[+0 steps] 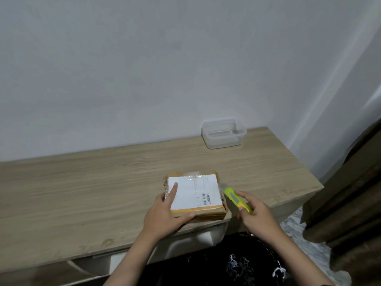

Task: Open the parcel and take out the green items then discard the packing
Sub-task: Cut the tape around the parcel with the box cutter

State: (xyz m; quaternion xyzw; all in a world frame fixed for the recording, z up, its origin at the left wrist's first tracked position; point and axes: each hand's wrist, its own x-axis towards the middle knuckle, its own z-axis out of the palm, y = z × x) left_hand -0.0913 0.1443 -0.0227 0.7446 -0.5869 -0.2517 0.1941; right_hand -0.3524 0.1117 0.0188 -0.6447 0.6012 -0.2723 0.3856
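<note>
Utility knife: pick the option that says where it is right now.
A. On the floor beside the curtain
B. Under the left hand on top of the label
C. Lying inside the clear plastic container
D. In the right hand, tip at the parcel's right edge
D. The right hand grips the yellow-green utility knife with its tip at the right side of the parcel, while the left hand steadies the parcel.
</note>
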